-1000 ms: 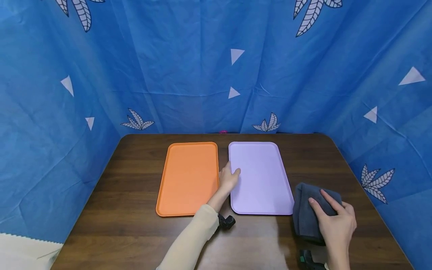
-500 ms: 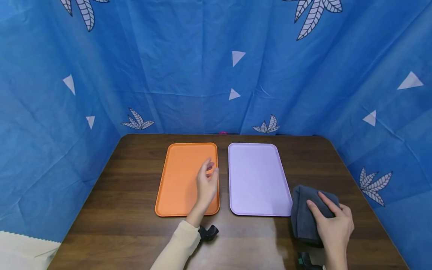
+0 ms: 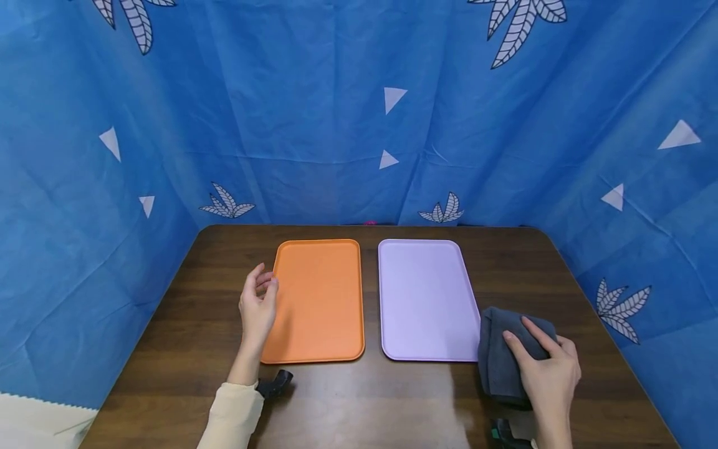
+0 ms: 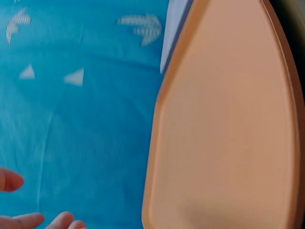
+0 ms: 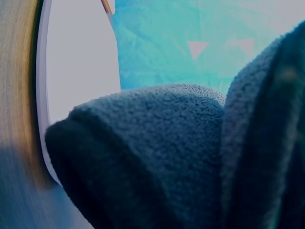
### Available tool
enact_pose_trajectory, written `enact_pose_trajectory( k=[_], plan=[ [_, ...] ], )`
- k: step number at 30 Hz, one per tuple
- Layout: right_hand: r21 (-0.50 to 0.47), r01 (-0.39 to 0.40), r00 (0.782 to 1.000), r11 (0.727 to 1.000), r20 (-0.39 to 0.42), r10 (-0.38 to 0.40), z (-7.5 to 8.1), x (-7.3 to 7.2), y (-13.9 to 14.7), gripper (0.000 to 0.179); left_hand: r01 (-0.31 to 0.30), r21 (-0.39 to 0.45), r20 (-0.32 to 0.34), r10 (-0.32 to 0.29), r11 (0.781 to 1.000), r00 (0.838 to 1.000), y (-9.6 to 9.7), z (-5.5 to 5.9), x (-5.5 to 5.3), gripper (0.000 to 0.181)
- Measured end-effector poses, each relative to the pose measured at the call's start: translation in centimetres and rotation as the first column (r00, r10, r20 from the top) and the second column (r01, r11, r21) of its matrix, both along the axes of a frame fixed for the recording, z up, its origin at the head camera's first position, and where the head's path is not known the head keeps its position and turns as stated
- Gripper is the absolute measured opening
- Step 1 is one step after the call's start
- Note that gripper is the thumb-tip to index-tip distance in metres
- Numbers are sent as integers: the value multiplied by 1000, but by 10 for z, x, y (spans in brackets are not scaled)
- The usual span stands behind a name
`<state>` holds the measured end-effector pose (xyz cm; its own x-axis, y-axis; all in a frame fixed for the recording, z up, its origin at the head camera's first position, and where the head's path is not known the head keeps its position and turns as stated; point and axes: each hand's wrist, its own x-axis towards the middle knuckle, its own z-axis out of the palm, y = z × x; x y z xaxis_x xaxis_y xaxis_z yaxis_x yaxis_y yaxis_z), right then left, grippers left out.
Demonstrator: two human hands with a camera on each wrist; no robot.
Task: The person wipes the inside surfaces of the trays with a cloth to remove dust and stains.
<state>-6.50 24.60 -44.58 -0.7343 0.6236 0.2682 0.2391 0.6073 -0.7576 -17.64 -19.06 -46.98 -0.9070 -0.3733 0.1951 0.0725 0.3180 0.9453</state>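
Observation:
My left hand (image 3: 258, 312) hovers at the left edge of the orange tray (image 3: 318, 299), its fingers loosely bent and holding nothing. Only a few fingertips (image 4: 24, 221) of it show in the left wrist view. With thumb and fingers, my right hand (image 3: 551, 377) grips a folded dark grey towel (image 3: 496, 355) near the right front of the table. The fuzzy towel (image 5: 162, 124) fills much of the right wrist view and hides the fingers there. Just left of it lies the light purple tray (image 3: 426, 299); the towel overlaps that tray's near right corner in the head view.
Both trays lie side by side on a brown wooden table (image 3: 359, 405), a narrow gap between them. A blue patterned curtain (image 3: 314, 112) surrounds the table's back and sides. White fabric (image 3: 39, 421) shows at the lower left.
My left hand has moved left, from the purple tray's left edge across the orange tray to its left side. The right hand keeps its grip on the towel, shifting slightly left in view.

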Motion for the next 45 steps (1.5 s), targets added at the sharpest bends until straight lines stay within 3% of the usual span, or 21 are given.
enact_pose_trajectory(
  k=[4, 10, 15, 20, 26, 34, 40, 45],
  plan=[
    [0, -5, 1000, 1000, -22, 5, 0, -1, -2, 46, 26, -34, 102, -22, 999, 995, -28, -13, -1, 56],
    [-21, -7, 1000, 1000, -9, 6, -1, 0, -7, 45, 103, -45, 221, -91, 994, 971, -55, -40, -7, 60],
    [-17, -24, 999, 1000, -30, 23, -1, -4, -12, 45, 146, 4, 213, -143, 989, 967, -60, -54, -9, 57],
    [-23, -48, 998, 999, -46, 47, 0, -6, -17, 44, 149, -104, 206, -125, 983, 970, -55, -65, -11, 56],
    [-36, -73, 997, 997, -28, 72, 0, -8, -23, 45, 98, -260, 203, -45, 961, 978, -48, -71, -9, 54],
    [-51, -91, 996, 994, 7, 92, -1, -9, -27, 45, 83, -382, 124, -38, 920, 992, -44, -77, -11, 36],
    [-47, -108, 994, 993, 12, 109, -2, -11, -30, 44, 38, -323, 101, -6, 945, 995, -42, -72, -12, 28],
    [-38, -117, 993, 992, 19, 118, -3, -12, -33, 44, 51, -200, 184, -14, 978, 983, -42, -64, -12, 29]
  ],
)
